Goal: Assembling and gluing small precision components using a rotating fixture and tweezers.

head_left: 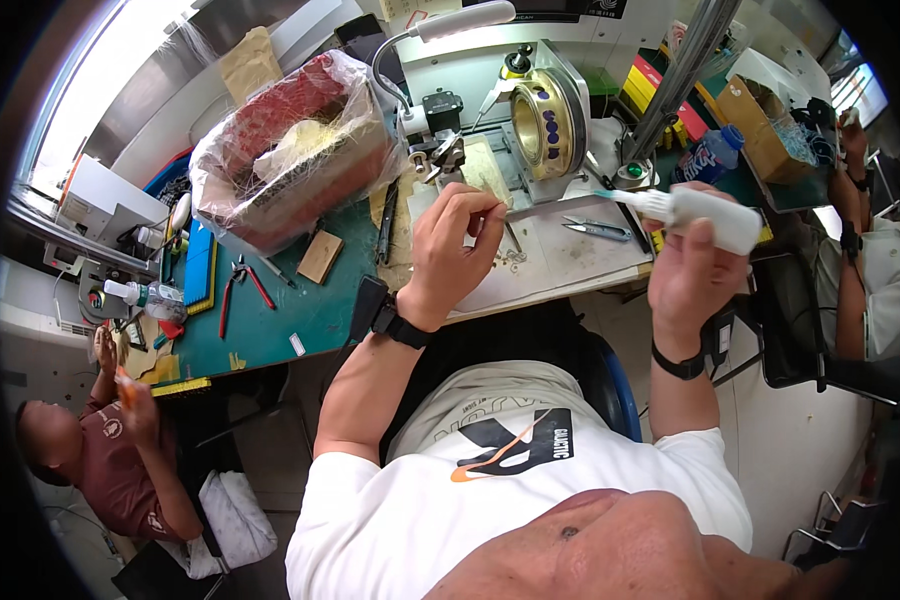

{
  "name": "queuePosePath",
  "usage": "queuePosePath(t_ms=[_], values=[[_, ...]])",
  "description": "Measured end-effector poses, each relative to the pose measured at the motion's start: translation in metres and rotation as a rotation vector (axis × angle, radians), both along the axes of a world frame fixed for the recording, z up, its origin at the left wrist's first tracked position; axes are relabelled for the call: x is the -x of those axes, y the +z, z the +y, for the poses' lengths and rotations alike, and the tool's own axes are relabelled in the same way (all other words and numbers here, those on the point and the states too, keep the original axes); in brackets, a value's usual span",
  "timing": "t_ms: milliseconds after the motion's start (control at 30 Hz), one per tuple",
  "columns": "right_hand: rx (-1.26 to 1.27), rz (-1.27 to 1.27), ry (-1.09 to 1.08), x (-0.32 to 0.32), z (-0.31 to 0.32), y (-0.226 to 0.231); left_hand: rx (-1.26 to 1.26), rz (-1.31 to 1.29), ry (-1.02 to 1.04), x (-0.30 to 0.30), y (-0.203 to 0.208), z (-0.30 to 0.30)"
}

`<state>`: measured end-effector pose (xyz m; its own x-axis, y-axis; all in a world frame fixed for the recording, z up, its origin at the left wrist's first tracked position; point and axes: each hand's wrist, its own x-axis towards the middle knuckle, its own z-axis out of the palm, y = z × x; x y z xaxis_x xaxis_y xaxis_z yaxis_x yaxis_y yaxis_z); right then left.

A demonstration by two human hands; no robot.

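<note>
My right hand (692,272) is wrapped round a white squeeze bottle (718,220), held tilted on its side above the right end of the bench. Its ribbed cap and thin nozzle point left, towards my other hand. My left hand (455,245) is closed in a pinch over the pale work tray (560,262); whatever lies between its fingertips is too small to make out. Just beyond stands a machine with a brass-coloured ring wheel (526,128) bearing dark oval marks. Grey-blue pliers (597,229) lie on the tray between my hands.
A plastic-lined box (300,190) stands left of the machine, under a bent lamp (465,20). Red-handled pliers (238,292) and a wooden block (321,257) lie on the green bench mat (265,335). A blue-capped bottle (710,155) stands right. Other people sit at both sides.
</note>
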<state>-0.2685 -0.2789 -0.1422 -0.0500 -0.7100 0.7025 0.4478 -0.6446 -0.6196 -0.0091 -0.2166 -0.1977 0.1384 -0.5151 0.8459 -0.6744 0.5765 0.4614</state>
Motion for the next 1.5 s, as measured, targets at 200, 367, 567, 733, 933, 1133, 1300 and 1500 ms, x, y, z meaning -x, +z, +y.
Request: queuePosePath(t_ms=[200,367,567,733,933,1133,1300,1500], values=[[-0.023,0.200,-0.021,-0.039,0.017,-0.024,-0.004,-0.009,0.004,-0.001,-0.002,0.001],[-0.078,0.224,0.007,-0.049,0.017,-0.028,0.002,-0.014,0.004,-0.001,-0.002,0.000],[-0.110,0.208,0.006,-0.051,0.014,-0.032,-0.007,-0.022,0.006,-0.001,-0.001,0.000],[-0.135,0.189,-0.004,-0.050,0.014,-0.033,-0.008,-0.022,0.008,-0.001,-0.001,0.000],[-0.132,0.179,-0.015,-0.050,0.011,-0.035,-0.015,-0.012,0.014,-0.001,0.000,0.001],[-0.046,0.028,-0.152,-0.030,-0.005,-0.017,-0.012,0.001,0.009,0.000,0.000,0.000],[-0.031,-0.052,-0.429,0.034,-0.060,0.027,-0.004,0.024,-0.001,0.000,0.000,0.001],[0.031,0.025,-0.673,0.096,-0.146,0.074,-0.009,0.024,-0.005,0.002,0.002,0.000]])
